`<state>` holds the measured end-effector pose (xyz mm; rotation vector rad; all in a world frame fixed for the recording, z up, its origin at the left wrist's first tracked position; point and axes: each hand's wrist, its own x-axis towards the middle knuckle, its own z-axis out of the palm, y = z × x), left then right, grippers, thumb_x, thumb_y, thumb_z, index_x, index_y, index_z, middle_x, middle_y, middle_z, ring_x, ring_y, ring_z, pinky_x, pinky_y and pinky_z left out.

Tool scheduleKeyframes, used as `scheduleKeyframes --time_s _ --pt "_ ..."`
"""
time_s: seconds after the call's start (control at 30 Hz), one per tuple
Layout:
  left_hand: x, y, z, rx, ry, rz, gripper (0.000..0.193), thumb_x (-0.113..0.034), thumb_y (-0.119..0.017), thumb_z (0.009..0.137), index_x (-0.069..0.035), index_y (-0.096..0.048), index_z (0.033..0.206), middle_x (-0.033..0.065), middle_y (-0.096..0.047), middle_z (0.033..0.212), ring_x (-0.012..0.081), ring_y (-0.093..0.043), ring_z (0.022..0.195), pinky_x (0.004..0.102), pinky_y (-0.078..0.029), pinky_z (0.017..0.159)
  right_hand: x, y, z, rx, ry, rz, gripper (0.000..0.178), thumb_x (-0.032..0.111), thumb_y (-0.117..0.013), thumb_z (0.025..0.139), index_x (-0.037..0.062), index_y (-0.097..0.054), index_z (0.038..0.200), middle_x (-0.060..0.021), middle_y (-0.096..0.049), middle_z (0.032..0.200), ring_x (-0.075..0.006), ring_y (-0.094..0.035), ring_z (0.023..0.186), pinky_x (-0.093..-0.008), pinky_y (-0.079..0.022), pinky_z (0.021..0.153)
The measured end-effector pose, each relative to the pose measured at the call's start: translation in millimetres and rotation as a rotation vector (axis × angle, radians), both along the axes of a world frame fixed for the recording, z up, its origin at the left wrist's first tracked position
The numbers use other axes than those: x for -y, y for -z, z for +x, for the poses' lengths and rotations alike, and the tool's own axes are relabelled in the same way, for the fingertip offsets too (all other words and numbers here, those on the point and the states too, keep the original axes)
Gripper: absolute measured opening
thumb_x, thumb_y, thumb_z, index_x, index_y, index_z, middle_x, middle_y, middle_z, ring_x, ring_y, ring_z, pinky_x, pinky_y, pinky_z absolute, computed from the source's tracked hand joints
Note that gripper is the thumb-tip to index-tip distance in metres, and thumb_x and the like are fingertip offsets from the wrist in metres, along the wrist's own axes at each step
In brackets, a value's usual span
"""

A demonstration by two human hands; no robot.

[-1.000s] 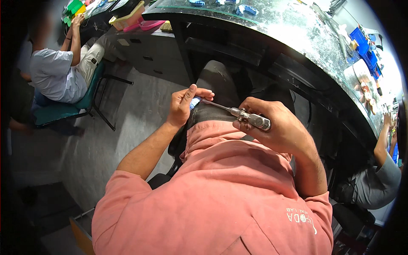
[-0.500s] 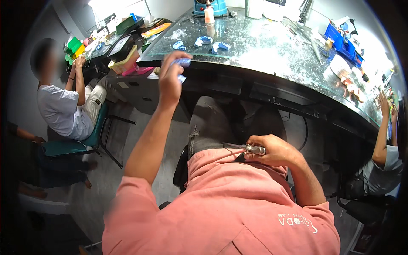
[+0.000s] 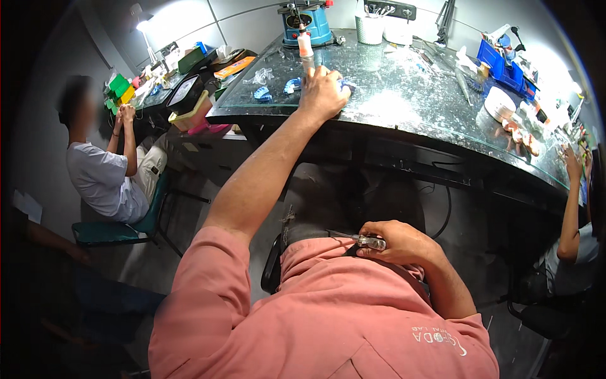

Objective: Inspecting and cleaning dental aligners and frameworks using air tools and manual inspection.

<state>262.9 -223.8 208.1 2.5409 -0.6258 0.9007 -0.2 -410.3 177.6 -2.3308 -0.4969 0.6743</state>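
My left hand (image 3: 323,96) reaches over the near edge of the glass-topped bench, fingers curled downward. A blue dental impression (image 3: 348,84) shows beside its fingertips, mostly hidden by the hand. Just left of it lie another blue impression (image 3: 292,86) and a third one (image 3: 262,94). In my lap, my right hand (image 3: 401,242) is closed around a screwdriver-like tool (image 3: 372,242) with a clear handle. Its thin metal shaft points left across my thighs; I cannot make out the tip's shape.
A bottle (image 3: 305,44) stands before a blue machine (image 3: 315,26) at the back. White containers (image 3: 370,29) stand beside it. Rightward are a blue tray (image 3: 495,66) and a white round container (image 3: 500,104). Co-workers sit left (image 3: 104,170) and right (image 3: 571,227).
My left hand, carrying a blue impression, has moved right and forward onto the bench. My right hand keeps the tool in my lap. The view has tilted slightly upward.
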Motion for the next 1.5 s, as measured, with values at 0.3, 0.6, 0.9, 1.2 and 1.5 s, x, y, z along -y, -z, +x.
scheduleKeyframes --time_s 0.3,0.6,0.9,1.2,1.5 --pt "-78 -26 22 -0.295 -0.343 0.165 0.031 -0.034 -0.067 0.081 -0.018 -0.075 0.106 0.011 -0.059 0.13 0.0329 -0.045 0.126 0.0565 -0.03 0.107 1 -1 3 -0.029 -0.008 -0.027 0.044 0.041 -0.073 0.085 0.0088 -0.065 0.114 -0.0144 -0.071 0.105 -0.0328 -0.067 0.1 -0.0412 -0.052 0.086" --pt "-108 -35 -30 -0.389 0.321 -0.744 0.026 -0.02 -0.071 0.086 -0.004 -0.062 0.104 0.0033 -0.061 0.09 0.0127 -0.06 0.083 0.0297 -0.046 0.074 -8 -12 5 0.125 -0.04 0.059 0.041 0.036 -0.073 0.086 0.0061 -0.064 0.114 -0.0148 -0.069 0.107 -0.0349 -0.065 0.101 -0.0425 -0.051 0.086" --pt "-144 85 -212 -1.022 0.279 -2.324 0.035 -0.004 -0.051 0.077 0.004 -0.061 0.11 0.0083 -0.051 0.086 0.0182 -0.053 0.081 0.0311 -0.054 0.075 -33 -36 10 0.151 0.113 0.438 0.023 0.018 -0.076 0.087 0.0037 -0.063 0.1 -0.0098 -0.064 0.077 -0.0143 -0.057 0.069 -0.0311 -0.049 0.065" --pt "-138 131 -196 -1.338 0.505 -2.077 0.028 -0.028 -0.056 0.101 0.0 -0.061 0.099 0.0105 -0.065 0.089 0.0247 -0.068 0.091 0.0354 -0.061 0.086 -80 -42 14 0.193 0.011 0.248 0.023 0.019 -0.073 0.086 0.0017 -0.064 0.097 -0.0143 -0.065 0.077 -0.0262 -0.062 0.068 -0.0358 -0.049 0.064" --pt "-127 133 -200 -1.537 0.529 -1.963 0.023 -0.023 -0.053 0.101 -0.005 -0.058 0.088 0.0048 -0.061 0.077 0.0176 -0.066 0.078 0.0314 -0.061 0.074 -76 -44 8 0.2 0.034 0.226 0.021 0.02 -0.072 0.084 0.002 -0.064 0.092 -0.0175 -0.067 0.08 -0.0353 -0.065 0.073 -0.0416 -0.05 0.066"
